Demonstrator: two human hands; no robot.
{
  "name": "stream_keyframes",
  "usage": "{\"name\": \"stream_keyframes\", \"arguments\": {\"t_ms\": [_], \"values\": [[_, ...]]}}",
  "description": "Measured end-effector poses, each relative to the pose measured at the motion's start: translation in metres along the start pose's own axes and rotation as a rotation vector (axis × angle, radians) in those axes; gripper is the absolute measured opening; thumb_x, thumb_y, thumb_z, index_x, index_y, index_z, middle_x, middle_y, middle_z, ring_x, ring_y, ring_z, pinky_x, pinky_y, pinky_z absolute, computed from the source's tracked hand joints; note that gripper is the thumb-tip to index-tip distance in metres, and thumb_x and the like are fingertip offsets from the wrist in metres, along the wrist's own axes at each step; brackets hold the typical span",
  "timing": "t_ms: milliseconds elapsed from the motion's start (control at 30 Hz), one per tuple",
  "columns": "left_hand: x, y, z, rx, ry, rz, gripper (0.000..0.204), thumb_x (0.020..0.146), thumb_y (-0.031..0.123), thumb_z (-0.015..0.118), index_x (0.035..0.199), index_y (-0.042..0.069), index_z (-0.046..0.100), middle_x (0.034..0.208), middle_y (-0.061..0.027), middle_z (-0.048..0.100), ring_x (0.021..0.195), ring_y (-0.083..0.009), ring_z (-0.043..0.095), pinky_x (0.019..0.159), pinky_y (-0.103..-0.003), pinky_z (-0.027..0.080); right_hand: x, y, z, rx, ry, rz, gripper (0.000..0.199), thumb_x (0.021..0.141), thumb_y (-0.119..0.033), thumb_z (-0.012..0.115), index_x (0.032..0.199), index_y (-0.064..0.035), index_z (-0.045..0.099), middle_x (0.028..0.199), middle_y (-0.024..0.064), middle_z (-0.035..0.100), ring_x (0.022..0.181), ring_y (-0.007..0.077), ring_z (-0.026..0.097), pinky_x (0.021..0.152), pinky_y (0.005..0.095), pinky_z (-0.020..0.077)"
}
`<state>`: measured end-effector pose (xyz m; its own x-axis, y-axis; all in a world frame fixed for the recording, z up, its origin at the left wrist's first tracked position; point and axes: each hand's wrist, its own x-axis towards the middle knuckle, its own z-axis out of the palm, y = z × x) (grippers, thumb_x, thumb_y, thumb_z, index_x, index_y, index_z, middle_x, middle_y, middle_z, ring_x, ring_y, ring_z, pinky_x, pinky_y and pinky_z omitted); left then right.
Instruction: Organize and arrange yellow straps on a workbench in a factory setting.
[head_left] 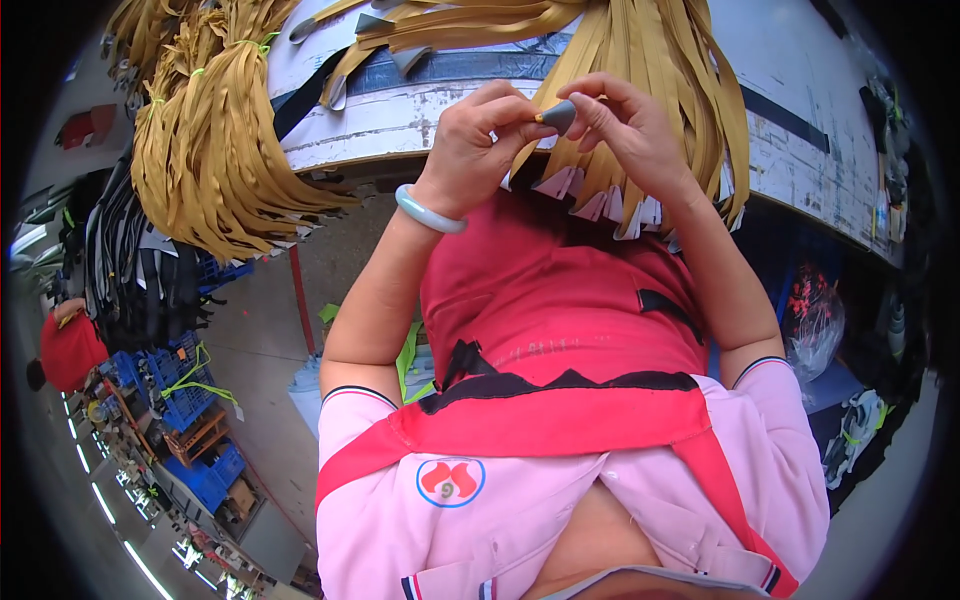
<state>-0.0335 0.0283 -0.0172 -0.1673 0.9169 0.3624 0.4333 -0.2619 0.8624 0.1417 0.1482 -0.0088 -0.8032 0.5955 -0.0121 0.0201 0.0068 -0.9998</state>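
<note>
Over the near table edge, both my hands meet at a small grey tab point(563, 117). My right hand point(630, 130) pinches the tab between thumb and fingers. My left hand point(482, 140), below which a pale bangle circles the wrist, has its fingertips closed on a small yellow-orange piece point(540, 118) at the tab's tip. Just behind my hands, a thick bundle of mustard-yellow strips point(640, 60), which look like zipper tape, hangs over the edge with pale ends. My fingers partly hide the tab, and the yellow piece is too small to make out fully.
A white, scuffed table point(800, 120) carries more strips with grey ends. Another mustard bundle point(215, 150) hangs at its left. Dark strips point(140, 240) and blue crates point(180, 380) stand farther left, near a person in red point(70, 345). A clear plastic bag point(815, 335) is at right.
</note>
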Motion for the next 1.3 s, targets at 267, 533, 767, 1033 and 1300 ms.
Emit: {"name": "stream_keyframes", "arguments": {"t_ms": [267, 533, 767, 1033, 1300], "values": [[-0.009, 0.007, 0.013, 0.018, -0.004, -0.033, 0.011, 0.084, 0.006, 0.07, 0.084, 0.001, 0.06, 0.077, -0.0119, 0.054, 0.067, -0.0284, 0.057, 0.06, -0.036, 0.045, -0.008, -0.012, -0.012, -0.135, -0.039, 0.053, 0.023, 0.096, -0.025, 0.064, 0.083, -0.0051, 0.065, 0.064, -0.0052, 0.051, 0.055, 0.002, 0.046, 0.05, 0.0195, 0.037], [0.01, -0.023, -0.104, -0.384, 0.751, -0.061, 0.021, 0.096, 0.008, 0.062, 0.116, 0.003, 0.06, 0.097, -0.0068, 0.066, 0.079, -0.0114, 0.067, 0.063, -0.022, 0.054, -0.03, 0.006, -0.037, -0.091, 0.143, 0.175, 0.029, 0.098, -0.029, 0.062, 0.083, -0.0048, 0.061, 0.066, -0.0029, 0.054, 0.058, 0.0044, 0.05, 0.054, 0.0203, 0.0403], [-0.041, 0.004, -0.034, 0.545, -0.209, 0.054, 0.034, 0.081, -0.007, 0.06, 0.11, 0.009, 0.066, 0.111, -0.0093, 0.062, 0.107, -0.0287, 0.06, 0.088, -0.035, 0.049, -0.044, 0.009, -0.015, -0.255, -0.053, 0.21, 0.025, 0.098, -0.024, 0.062, 0.086, -0.0021, 0.062, 0.07, -0.0039, 0.053, 0.062, 0.0029, 0.048, 0.056, 0.0196, 0.0403], [-0.028, -0.016, -0.02, 0.742, -0.428, 0.283, 0.02, 0.074, 0.002, 0.064, 0.092, 0.01, 0.066, 0.119, -0.0051, 0.055, 0.115, -0.0262, 0.053, 0.1, -0.037, 0.038, -0.042, 0.008, 0.009, -0.185, -0.159, 0.187, 0.022, 0.096, -0.021, 0.064, 0.089, 0.0002, 0.065, 0.069, -0.0029, 0.057, 0.063, 0.0034, 0.052, 0.056, 0.0213, 0.0443], [-0.021, 0.012, -0.013, 0.055, -0.207, 0.089, 0.013, 0.077, 0.001, 0.071, 0.088, 0.005, 0.065, 0.093, -0.0072, 0.064, 0.091, -0.0255, 0.061, 0.081, -0.034, 0.05, -0.03, 0.006, 0.021, -0.07, -0.056, -0.027, 0.017, 0.098, -0.018, 0.062, 0.101, -0.0008, 0.063, 0.089, 0.0005, 0.058, 0.079, 0.0062, 0.055, 0.07, 0.0212, 0.0469]]}}
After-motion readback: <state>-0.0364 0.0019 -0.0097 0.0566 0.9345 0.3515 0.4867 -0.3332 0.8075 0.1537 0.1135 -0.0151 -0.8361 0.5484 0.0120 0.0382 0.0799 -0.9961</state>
